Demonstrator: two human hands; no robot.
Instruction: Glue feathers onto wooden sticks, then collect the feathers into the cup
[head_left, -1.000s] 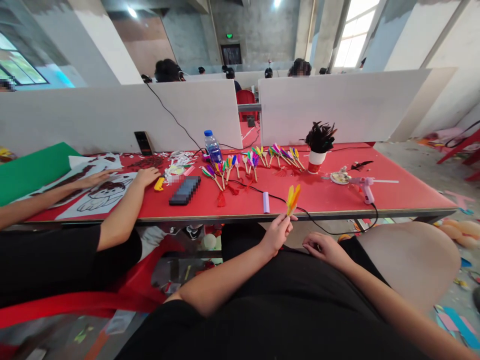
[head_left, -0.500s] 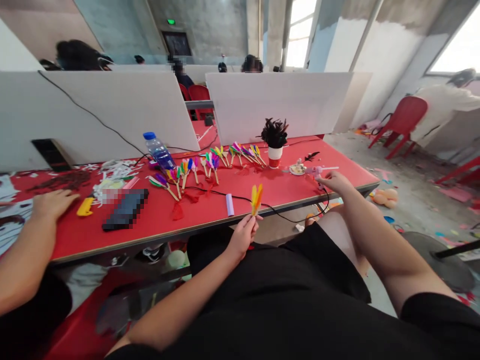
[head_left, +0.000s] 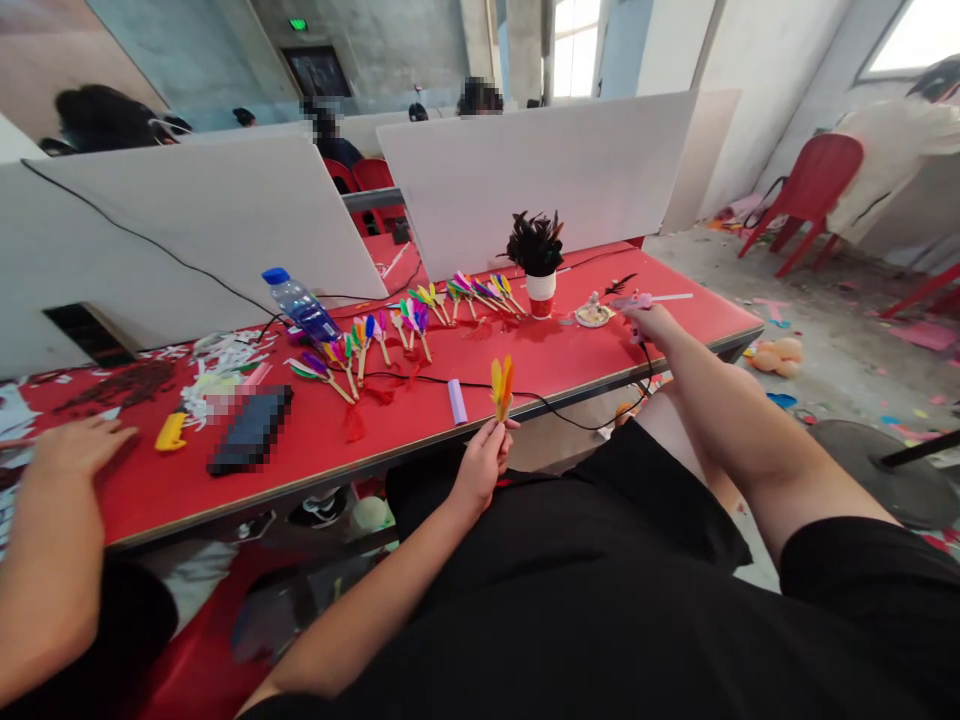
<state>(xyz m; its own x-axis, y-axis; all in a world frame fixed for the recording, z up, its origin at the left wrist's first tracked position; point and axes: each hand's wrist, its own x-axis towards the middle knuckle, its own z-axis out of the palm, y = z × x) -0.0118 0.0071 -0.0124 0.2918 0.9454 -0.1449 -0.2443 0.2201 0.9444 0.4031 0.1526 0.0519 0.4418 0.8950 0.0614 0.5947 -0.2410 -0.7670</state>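
My left hand (head_left: 484,462) is closed around the lower end of a small bunch of yellow and orange feathers (head_left: 502,388), held upright just off the table's front edge. Its base is hidden by my fingers. At the right, my right hand (head_left: 651,325) grips a pink glue gun (head_left: 641,301), with a pale glue stick (head_left: 673,297) showing behind it and a black cord hanging down. Beside the gun is a small round dish (head_left: 594,316) smeared with something pale, and a dark feather (head_left: 621,284) lies there too. Several finished-looking feather sticks (head_left: 362,352) lie in a row across the table.
A cup of black feathers (head_left: 541,296) stands near the white divider (head_left: 540,170). On the red table (head_left: 540,345) are a lilac block (head_left: 457,402), water bottle (head_left: 301,305), phone (head_left: 251,430) and yellow cutter (head_left: 172,431). A co-worker's hand (head_left: 79,450) rests at far left.
My right hand has closed around the glue gun, which it was only reaching at before. My left hand still holds the feathers upright. The camera view has tilted and shifted slightly.
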